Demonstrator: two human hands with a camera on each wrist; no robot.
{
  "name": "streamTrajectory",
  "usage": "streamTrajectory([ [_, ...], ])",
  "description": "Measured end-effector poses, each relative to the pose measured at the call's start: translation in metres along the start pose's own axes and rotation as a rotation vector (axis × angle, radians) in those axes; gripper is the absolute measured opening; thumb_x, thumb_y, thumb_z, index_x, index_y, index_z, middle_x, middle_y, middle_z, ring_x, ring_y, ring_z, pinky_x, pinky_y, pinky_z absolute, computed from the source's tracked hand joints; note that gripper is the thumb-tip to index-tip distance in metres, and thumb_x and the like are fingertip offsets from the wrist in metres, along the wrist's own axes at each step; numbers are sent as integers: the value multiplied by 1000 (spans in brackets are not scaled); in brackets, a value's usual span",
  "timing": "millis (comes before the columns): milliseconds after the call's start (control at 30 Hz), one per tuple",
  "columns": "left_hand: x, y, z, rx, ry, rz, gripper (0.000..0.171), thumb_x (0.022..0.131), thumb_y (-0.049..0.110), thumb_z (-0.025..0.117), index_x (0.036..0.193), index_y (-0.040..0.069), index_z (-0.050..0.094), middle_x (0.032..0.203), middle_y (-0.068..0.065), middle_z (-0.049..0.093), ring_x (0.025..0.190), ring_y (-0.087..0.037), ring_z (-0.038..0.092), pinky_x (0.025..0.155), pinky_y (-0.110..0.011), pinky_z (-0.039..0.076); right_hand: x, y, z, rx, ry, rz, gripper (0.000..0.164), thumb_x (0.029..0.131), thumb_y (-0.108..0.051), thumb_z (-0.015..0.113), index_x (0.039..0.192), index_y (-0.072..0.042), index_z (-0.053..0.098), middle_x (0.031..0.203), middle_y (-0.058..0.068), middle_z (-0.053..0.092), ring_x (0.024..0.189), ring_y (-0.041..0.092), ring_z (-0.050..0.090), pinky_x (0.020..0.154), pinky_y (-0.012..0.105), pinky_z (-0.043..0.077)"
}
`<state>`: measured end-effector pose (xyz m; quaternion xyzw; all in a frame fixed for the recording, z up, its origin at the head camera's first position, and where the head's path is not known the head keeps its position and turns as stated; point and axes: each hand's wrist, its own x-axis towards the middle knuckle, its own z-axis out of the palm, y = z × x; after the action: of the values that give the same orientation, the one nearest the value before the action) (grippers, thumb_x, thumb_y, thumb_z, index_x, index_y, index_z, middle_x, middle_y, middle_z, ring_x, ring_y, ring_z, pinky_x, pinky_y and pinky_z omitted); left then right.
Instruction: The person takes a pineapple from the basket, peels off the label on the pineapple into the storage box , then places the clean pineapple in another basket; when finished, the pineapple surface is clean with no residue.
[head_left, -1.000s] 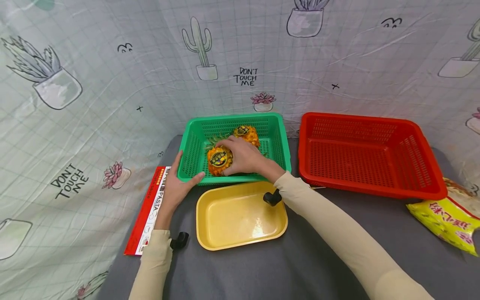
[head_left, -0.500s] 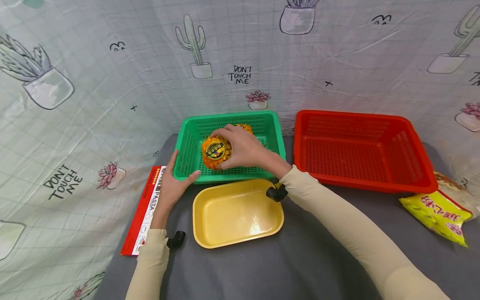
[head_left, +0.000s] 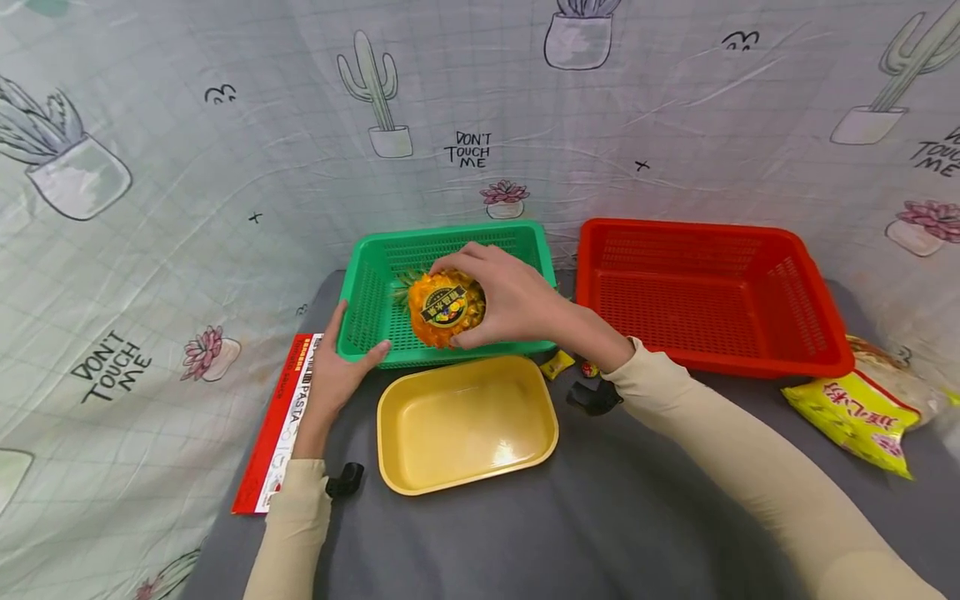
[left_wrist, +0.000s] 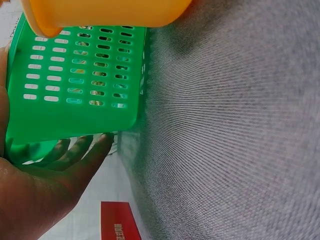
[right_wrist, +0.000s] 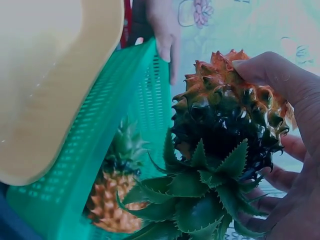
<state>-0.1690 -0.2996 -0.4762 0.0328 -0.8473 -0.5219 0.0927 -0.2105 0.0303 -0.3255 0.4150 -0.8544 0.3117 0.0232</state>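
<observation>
A pineapple (head_left: 447, 307) with a round black label is gripped by my right hand (head_left: 517, 300), raised over the green basket (head_left: 540, 250). In the right wrist view, the thumb and fingers go round the spiky orange body of this pineapple (right_wrist: 227, 100), and its green crown points toward the camera. A second pineapple (right_wrist: 115, 200) lies inside the basket; the head view hides it behind my right hand. At the basket's near left corner, my left hand (head_left: 337, 367) holds the rim. Its fingers (left_wrist: 85, 155) lie along the outer side wall in the left wrist view.
A yellow tray (head_left: 465, 479) stands in front of the green basket, and a red basket (head_left: 697, 358) to its right. Small wrapped pieces (head_left: 557, 365) lie between them. A red-and-white pasta box (head_left: 273, 433) is at left, a yellow food packet (head_left: 855, 417) at right.
My right hand has lifted the front pineapple up and slightly right from the basket floor, turning its label. The left hand stays at the basket's corner. The view has shifted a little.
</observation>
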Motion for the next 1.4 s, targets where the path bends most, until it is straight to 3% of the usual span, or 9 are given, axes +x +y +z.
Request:
streamTrajectory([
  [400, -3, 0, -5, -24, 8, -20, 104, 87, 33, 89, 168, 39, 24, 170, -4, 28, 152, -31, 32, 118, -58, 33, -47, -11, -15, 24, -3, 44, 79, 73, -42, 92, 144, -24, 62, 130, -2, 57, 114, 16, 52, 84, 37, 54],
  [667, -4, 0, -2, 0, 17, -18, 101, 87, 38, 88, 167, 41, 26, 170, -5, 30, 152, -30, 31, 118, -59, 32, -80, -11, -22, 38, 18, 92, 77, 73, -41, 92, 142, -25, 63, 128, -7, 57, 112, 13, 53, 83, 35, 55],
  [1400, -5, 5, 5, 4, 5, -12, 100, 91, 34, 85, 168, 40, 24, 172, -2, 25, 155, -28, 27, 119, -60, 30, -177, 11, -30, 27, 25, 265, 80, 68, -34, 99, 138, -25, 63, 127, -7, 57, 113, 15, 53, 82, 38, 57],
])
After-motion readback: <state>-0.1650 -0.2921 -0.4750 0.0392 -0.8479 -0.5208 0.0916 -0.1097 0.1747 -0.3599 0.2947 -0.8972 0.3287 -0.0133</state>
